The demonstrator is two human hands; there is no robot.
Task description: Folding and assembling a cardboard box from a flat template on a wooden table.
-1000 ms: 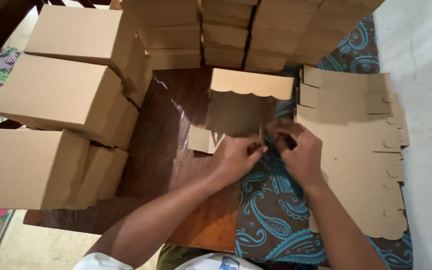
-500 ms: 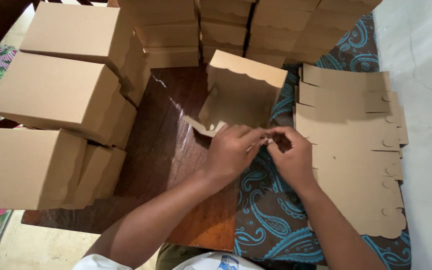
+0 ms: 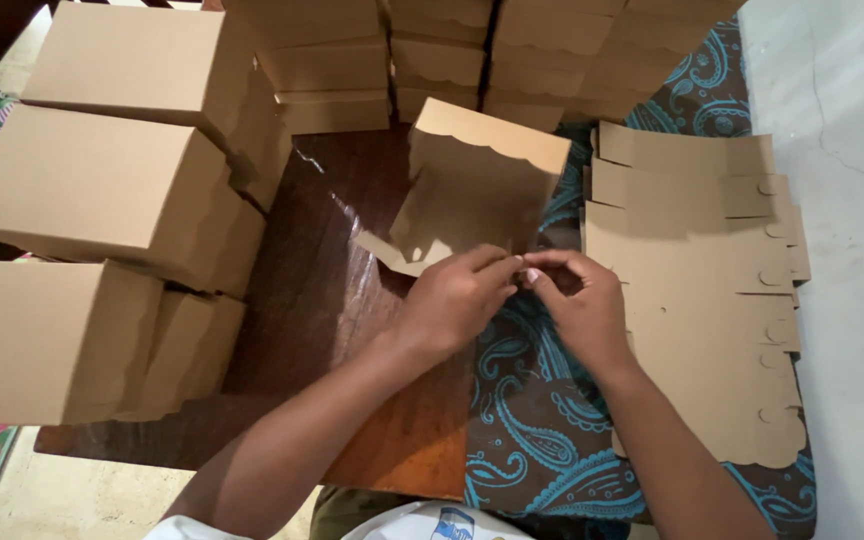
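A half-folded brown cardboard box (image 3: 482, 185) with a scalloped top edge stands tilted at the middle of the wooden table (image 3: 327, 300). My left hand (image 3: 457, 300) and my right hand (image 3: 577, 305) meet at its near bottom edge, fingertips pinching the cardboard between them. One loose flap (image 3: 392, 255) sticks out to the left of my left hand. Which part of the box each finger presses is hidden by the hands.
Finished brown boxes are stacked at the left (image 3: 92, 200) and along the back (image 3: 452, 55). A pile of flat unfolded box blanks (image 3: 702, 290) lies at the right on a blue paisley cloth (image 3: 532, 430). A pale floor (image 3: 852, 250) runs along the right side.
The box has been tipped up and pushed a little farther back, its scalloped panel now leaning away. Both hands have stayed together at its near edge, working the fold.
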